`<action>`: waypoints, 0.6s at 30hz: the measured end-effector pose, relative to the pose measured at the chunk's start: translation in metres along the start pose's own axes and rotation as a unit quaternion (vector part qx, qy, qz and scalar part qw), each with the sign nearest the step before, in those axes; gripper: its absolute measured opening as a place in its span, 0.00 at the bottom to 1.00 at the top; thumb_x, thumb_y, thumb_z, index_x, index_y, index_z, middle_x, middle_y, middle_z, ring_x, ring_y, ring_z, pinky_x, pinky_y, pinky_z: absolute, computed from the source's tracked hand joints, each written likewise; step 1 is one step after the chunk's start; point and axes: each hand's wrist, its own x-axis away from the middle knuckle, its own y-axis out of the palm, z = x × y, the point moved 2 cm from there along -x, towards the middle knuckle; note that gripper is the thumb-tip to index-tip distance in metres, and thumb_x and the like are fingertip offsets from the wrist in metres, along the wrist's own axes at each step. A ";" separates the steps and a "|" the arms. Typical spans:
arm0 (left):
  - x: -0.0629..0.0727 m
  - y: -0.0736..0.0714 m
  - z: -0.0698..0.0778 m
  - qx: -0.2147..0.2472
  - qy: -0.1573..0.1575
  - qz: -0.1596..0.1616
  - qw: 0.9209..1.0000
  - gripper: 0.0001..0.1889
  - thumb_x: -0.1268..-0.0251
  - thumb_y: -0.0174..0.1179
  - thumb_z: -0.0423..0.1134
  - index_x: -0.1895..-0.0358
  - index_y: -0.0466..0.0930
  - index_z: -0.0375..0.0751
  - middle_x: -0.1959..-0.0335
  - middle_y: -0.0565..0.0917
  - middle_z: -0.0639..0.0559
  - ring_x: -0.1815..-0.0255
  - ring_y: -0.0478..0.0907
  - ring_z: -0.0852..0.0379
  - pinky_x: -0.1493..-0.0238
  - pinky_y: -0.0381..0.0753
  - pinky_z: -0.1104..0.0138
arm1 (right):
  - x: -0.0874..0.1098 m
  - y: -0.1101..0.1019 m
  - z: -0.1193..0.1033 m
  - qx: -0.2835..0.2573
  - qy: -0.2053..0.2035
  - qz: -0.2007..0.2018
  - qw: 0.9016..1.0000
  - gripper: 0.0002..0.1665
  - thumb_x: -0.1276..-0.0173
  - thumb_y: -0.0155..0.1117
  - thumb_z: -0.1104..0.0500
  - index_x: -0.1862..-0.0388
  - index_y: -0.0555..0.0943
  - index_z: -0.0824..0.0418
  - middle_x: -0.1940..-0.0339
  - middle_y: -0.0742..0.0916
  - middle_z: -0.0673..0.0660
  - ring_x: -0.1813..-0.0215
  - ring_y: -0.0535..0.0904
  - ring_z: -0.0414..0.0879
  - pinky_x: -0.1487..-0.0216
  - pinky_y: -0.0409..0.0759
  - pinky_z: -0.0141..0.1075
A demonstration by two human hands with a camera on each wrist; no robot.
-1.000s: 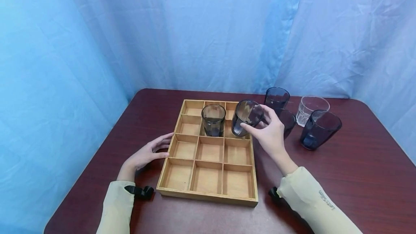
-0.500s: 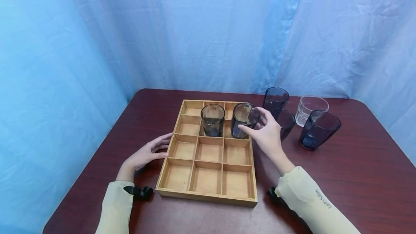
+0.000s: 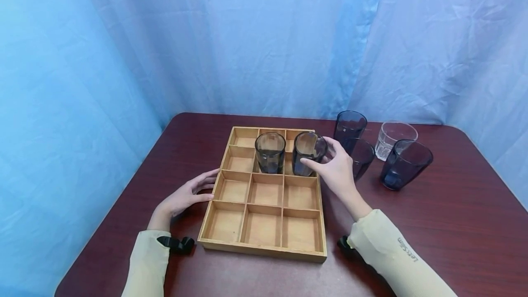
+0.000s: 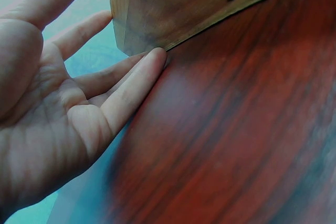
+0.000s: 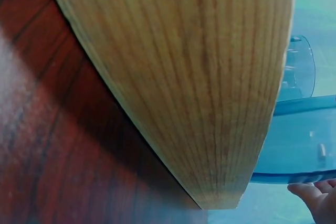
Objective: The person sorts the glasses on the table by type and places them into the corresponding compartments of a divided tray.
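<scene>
Head view: the right hand (image 3: 339, 168) grips a tinted tumbler (image 3: 303, 162) inside a wooden divided tray (image 3: 264, 250); another tumbler (image 3: 270, 156) stands one compartment (image 3: 257, 167) leftward; the left hand (image 3: 185, 197), fingers extended, touches the tray's side.

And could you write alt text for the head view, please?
A right hand holds a dark glass at a divided wooden tray, beside another glass inside it; the left hand touches the tray's side. Four more glasses, one clear, are on the table.

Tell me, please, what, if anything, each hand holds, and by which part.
The right hand holds a dark glass by its outer wall. The left hand grips nothing; its fingers touch the wooden tray.
</scene>
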 end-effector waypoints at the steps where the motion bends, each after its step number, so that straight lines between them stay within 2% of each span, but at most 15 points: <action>1: 0.000 0.000 0.000 0.001 0.001 0.000 1.000 0.38 0.34 0.62 0.39 0.23 0.54 0.52 0.27 0.64 0.38 0.30 0.64 0.38 0.32 0.62 0.41 | 0.000 0.000 0.000 0.002 0.003 -0.002 1.000 0.51 0.50 0.80 0.50 0.30 0.67 0.62 0.37 0.80 0.64 0.37 0.78 0.57 0.41 0.78 0.48; 18: 0.001 0.000 0.002 -0.003 -0.004 0.003 1.000 0.38 0.34 0.62 0.40 0.23 0.54 0.52 0.27 0.64 0.39 0.30 0.65 0.40 0.32 0.64 0.44 | -0.005 0.007 0.007 0.024 0.027 -0.026 0.999 0.52 0.50 0.79 0.46 0.29 0.67 0.60 0.38 0.81 0.61 0.37 0.78 0.56 0.40 0.77 0.49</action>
